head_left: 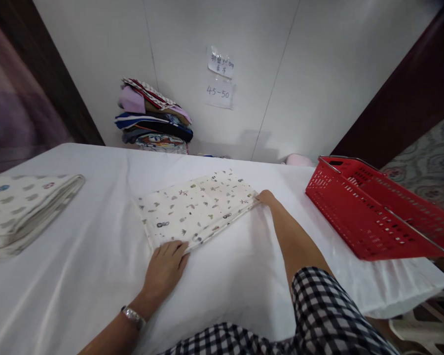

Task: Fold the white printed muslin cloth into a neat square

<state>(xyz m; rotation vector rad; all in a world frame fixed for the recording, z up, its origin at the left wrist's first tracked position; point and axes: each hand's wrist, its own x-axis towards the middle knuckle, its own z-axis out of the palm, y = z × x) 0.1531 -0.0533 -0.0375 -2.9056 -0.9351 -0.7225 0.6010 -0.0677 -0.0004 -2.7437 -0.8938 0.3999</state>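
Observation:
A white folded cloth [200, 204] with small printed figures and leaf shapes lies at a slant on the white-covered table. My left hand [169, 264] is at its near left corner, fingers bent over the edge and closed on the fabric; a silvery band circles that wrist. At the right corner my right hand [265, 197] pinches the cloth's edge between thumb and fingers. Layers of the fold show along the edge facing me. The fingertips of both hands are partly hidden.
A thicker folded printed fabric [25, 209] lies at the left. Against the wall stands a stack of folded textiles [155, 121]. A red plastic basket [358, 212] with metal handles sits at the table's right side. Handwritten paper signs [220, 91] hang on the wall.

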